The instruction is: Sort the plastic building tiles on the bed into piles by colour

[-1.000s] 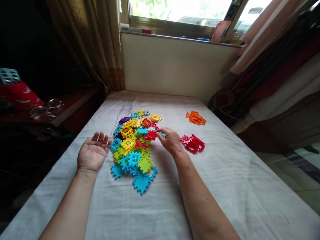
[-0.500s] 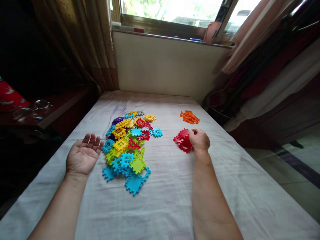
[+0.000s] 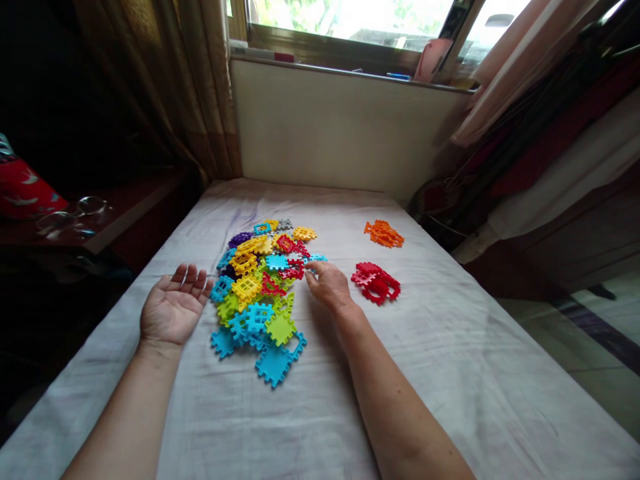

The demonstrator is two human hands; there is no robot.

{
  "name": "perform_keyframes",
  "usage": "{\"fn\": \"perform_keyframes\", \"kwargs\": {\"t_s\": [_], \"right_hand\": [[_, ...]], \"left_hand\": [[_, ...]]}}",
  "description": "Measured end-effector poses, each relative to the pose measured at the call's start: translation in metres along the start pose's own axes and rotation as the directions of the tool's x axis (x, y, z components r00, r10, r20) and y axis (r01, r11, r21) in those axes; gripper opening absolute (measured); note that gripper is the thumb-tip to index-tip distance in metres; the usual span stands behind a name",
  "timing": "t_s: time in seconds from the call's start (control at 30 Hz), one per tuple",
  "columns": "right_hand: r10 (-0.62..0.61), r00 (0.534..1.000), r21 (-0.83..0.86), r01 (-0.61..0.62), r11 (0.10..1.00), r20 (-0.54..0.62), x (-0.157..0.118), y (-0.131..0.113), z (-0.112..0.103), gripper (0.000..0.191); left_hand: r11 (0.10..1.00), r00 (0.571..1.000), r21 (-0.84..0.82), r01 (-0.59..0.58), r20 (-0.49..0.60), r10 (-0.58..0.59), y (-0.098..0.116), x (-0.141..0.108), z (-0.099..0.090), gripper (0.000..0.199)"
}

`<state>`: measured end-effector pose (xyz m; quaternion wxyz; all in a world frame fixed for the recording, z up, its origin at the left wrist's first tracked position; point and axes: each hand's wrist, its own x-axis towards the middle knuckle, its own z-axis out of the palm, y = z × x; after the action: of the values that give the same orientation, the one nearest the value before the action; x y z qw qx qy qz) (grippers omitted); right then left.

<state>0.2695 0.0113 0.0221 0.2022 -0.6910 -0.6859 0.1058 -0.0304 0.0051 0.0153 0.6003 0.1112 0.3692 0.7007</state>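
A mixed pile of flat plastic interlocking building tiles with toothed edges [image 3: 247, 289] lies on the sheet, in blue, green, yellow, red, purple and grey. My right hand [image 3: 330, 285] is at the pile's right side, thumb and fingers slightly apart at the edge of a red tile [image 3: 295, 269]; whether they touch it is unclear. A blue tile [image 3: 318, 258] is partly hidden behind these fingers. Palm up, my left hand [image 3: 176, 308] rests beside the pile's left edge with its fingers loosely spread and nothing in it. To the right sit a red tile stack [image 3: 377, 283] and an orange tile stack [image 3: 385, 234].
A pale sheet [image 3: 320, 413] covers the bed-like surface, which meets a low wall [image 3: 350, 127] under a window. On the left, glasses [image 3: 91, 205] lie on a dark wooden table beside a red patterned object [image 3: 27, 190]. Clothes [image 3: 565, 167] hang at right.
My right hand has left the red stack and moved left to the red tile at the mixed pile. My left hand stays beside the pile. The view has shifted slightly.
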Motion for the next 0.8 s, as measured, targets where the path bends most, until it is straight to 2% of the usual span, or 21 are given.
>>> {"fn": "perform_keyframes", "kwargs": {"t_s": [0.1, 0.33, 0.53, 0.67, 0.73, 0.8], "right_hand": [[-0.043, 0.998, -0.043, 0.044, 0.998, 0.039, -0.005, -0.011, 0.011, 0.028], [-0.046, 0.999, -0.047, 0.047, 0.998, 0.021, -0.007, -0.015, 0.021, 0.026], [0.025, 1.000, 0.147, -0.022, 0.989, -0.019, -0.002, -0.013, 0.027, 0.026], [0.108, 0.990, 0.357, -0.070, 0.932, -0.087, 0.001, -0.011, 0.036, 0.023], [0.103, 0.986, 0.418, -0.040, 0.907, -0.130, 0.002, -0.011, 0.037, 0.024], [0.058, 0.981, 0.406, 0.024, 0.913, -0.187, 0.002, -0.010, 0.031, 0.025]], "left_hand": [[1.000, 1.000, -0.015, 0.011, -0.017, -0.012, 0.000, -0.002, 0.002, 0.016], [1.000, 1.000, -0.012, 0.004, -0.003, -0.004, 0.000, -0.001, 0.001, 0.014], [1.000, 1.000, -0.024, 0.005, -0.018, -0.006, 0.000, -0.003, 0.004, 0.016], [1.000, 0.999, -0.030, 0.007, -0.034, -0.008, 0.000, -0.006, 0.006, 0.018], [1.000, 1.000, -0.026, 0.006, -0.029, -0.006, 0.000, -0.006, 0.007, 0.018], [1.000, 1.000, -0.023, 0.003, -0.025, -0.004, 0.000, -0.006, 0.006, 0.018]]}}
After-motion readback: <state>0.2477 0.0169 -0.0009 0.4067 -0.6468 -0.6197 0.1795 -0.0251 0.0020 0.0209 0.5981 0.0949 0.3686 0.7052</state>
